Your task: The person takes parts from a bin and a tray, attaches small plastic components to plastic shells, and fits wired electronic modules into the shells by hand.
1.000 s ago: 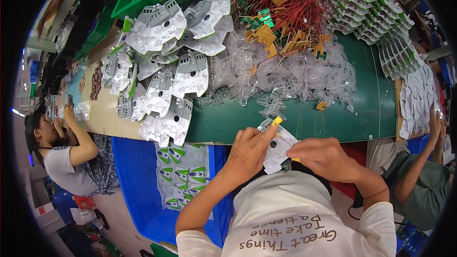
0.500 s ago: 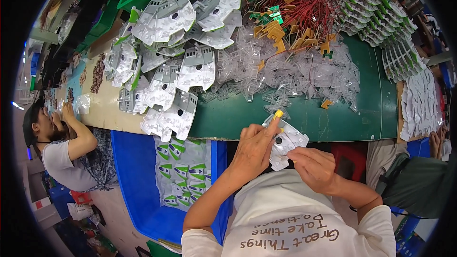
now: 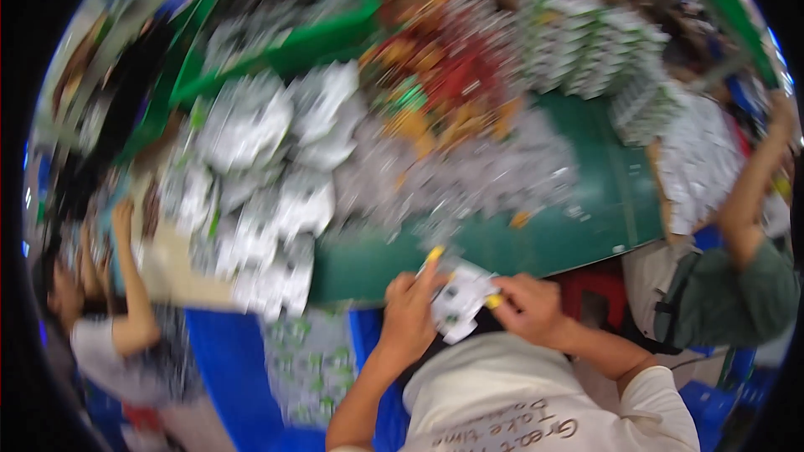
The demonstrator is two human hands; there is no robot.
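Between my hands, at the table's front edge, is a white and grey plastic shell (image 3: 461, 295), its details smeared by motion. My left hand (image 3: 408, 318) grips its left side with the fingers closed. A yellow cover sits on the tip of the index finger, which points up past the shell. My right hand (image 3: 529, 308) pinches the right edge, and yellow shows at its fingertips. Beyond lies a heap of clear plastic pieces (image 3: 469, 176), and a pile of similar white-grey shells (image 3: 251, 125) rests to the left.
Red wires with orange-yellow pieces (image 3: 444, 75) lie behind the clear heap on the green table (image 3: 385, 272). Stacked shells (image 3: 586, 42) stand at the back right. A blue bin (image 3: 222, 360) with white-green parts is at lower left. Co-workers sit on both sides, one arm (image 3: 745, 201) raised at right.
My view has shifted, so the table sits lower and is blurred. My right hand has moved up along the shell's right edge. The right co-worker's arm now reaches up.
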